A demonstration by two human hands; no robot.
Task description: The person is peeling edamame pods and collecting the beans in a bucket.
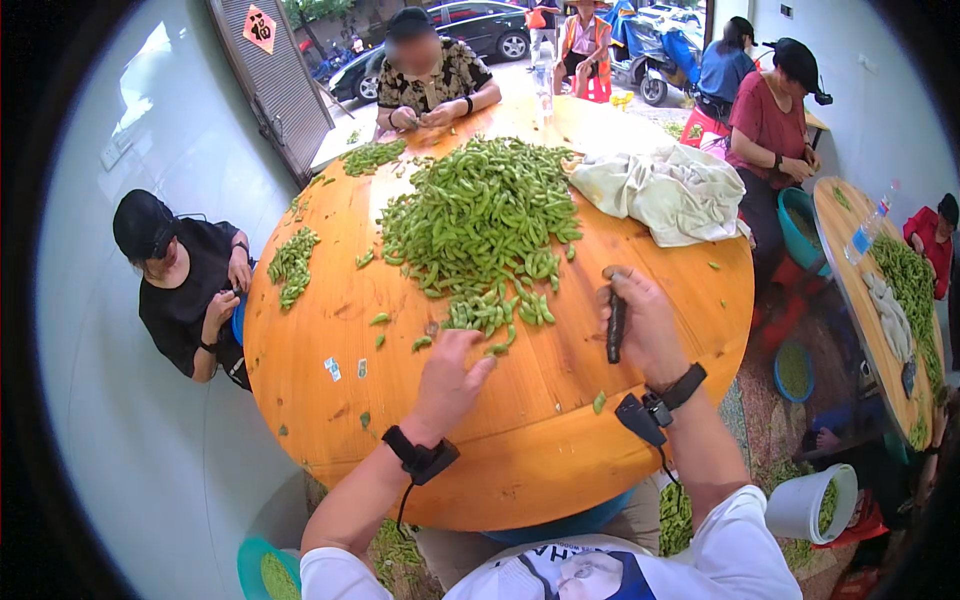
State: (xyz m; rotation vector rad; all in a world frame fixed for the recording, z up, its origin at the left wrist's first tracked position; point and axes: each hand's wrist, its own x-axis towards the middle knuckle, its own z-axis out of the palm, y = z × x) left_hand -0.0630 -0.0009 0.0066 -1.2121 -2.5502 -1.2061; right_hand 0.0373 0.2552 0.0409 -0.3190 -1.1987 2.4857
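Note:
A big heap of green soybean pods lies on the round wooden table in front of me. My left hand rests low over the table at the near edge of the heap, its fingers apart and beside a few loose pods. To the right, my right hand is closed around a slim black handle-like tool, which points down toward me. Its exact kind cannot be made out. Both my wrists carry black straps with small devices.
A crumpled whitish cloth lies right of the heap, near a clear plastic bottle. Smaller pod piles sit at the left edge. People work across, left and right. A white bucket and a teal basin stand below.

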